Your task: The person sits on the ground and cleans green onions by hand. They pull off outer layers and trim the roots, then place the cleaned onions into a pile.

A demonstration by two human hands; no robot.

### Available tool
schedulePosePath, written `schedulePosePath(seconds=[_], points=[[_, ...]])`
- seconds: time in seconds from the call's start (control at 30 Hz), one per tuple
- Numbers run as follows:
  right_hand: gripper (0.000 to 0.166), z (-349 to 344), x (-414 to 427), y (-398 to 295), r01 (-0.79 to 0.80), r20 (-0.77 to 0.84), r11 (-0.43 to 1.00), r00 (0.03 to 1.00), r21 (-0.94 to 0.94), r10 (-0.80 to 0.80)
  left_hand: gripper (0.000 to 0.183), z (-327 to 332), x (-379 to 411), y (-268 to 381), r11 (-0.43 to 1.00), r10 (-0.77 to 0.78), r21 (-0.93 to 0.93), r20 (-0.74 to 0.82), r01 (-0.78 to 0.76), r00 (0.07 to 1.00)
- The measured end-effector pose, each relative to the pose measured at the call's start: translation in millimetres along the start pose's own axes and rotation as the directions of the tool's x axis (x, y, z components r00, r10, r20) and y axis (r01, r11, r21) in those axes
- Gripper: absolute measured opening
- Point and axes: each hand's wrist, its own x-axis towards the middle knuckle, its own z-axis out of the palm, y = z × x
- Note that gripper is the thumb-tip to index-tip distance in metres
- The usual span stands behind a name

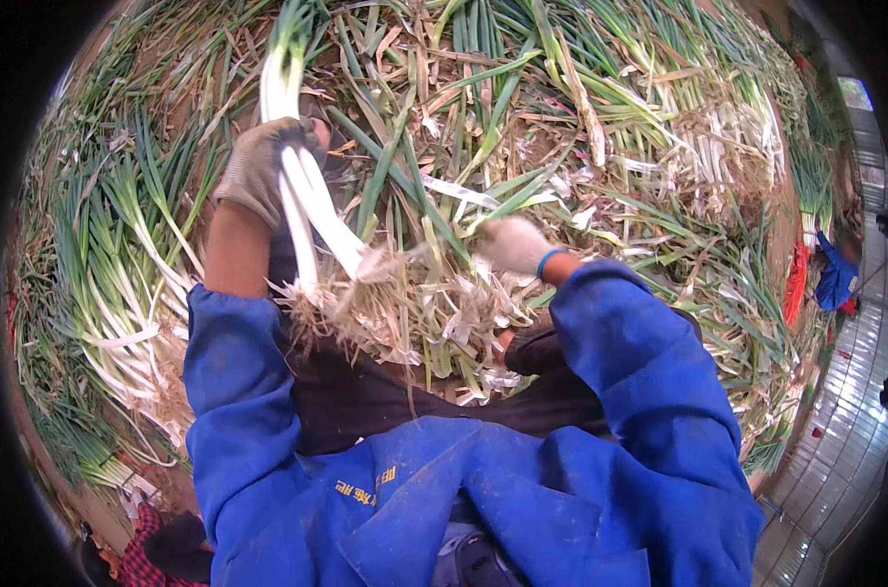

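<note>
My left hand [264, 165], in a knitted work glove, is closed around the white stems of a few long green onions [319, 209]. Their rooted ends point down toward my lap and their green tops point away from me. My right hand [514, 246], in a pale glove with a blue cuff edge, is to the right of the roots and blurred. A thin pale strip, perhaps peeled skin, lies between it and the roots; whether the fingers grip it is unclear. Loose leaves and peeled skins [473, 308] lie beneath both hands.
Piles of green onions lie at the left [121, 293] and upper right [730, 147]. Leaf litter covers the ground ahead. A person in blue [838, 271] is at the far right near red strings [796, 282]; another in checked clothing [150, 547] is at the lower left.
</note>
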Motion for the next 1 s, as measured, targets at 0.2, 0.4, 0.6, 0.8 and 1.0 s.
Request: schedulePosePath(seconds=[0.2, 0.4, 0.6, 0.8, 1.0], points=[[0.042, -1.8, 109.0, 63.2, 0.025, -0.595, 0.835, 0.714, 0.550, 0.370, 0.018, 12.2, -0.6, -15.6, 0.998, 0.040, 0.046, -0.050, -0.038, 0.998], [0.061, 42.7, 133.4, 42.2, -0.487, -0.279, 0.770, 0.737, 0.413, 0.616, 0.028, 32.9, -20.7, -7.8, 0.991, 0.039, 0.129, -0.096, -0.026, 0.995], [0.045, 24.5, 123.6, 67.0, -0.468, -0.181, 0.735, 0.770, 0.490, 0.611, 0.025, 42.4, -11.8, -8.0, 0.998, 0.017, 0.068, -0.043, -0.014, 0.999], [0.037, -103.4, 75.2, -12.7, 0.243, -0.542, 0.687, 0.800, 0.685, 0.257, 0.026, 19.9, -17.7, -2.7, 0.992, 0.011, -0.126, 0.083, 0.000, 0.997], [0.025, -101.8, 63.5, 62.7, 0.338, -0.488, 0.652, 0.871, 0.679, 0.056, 0.025, 30.1, -14.9, 0.2, 0.973, 0.028, -0.232, 0.165, 0.011, 0.986]])
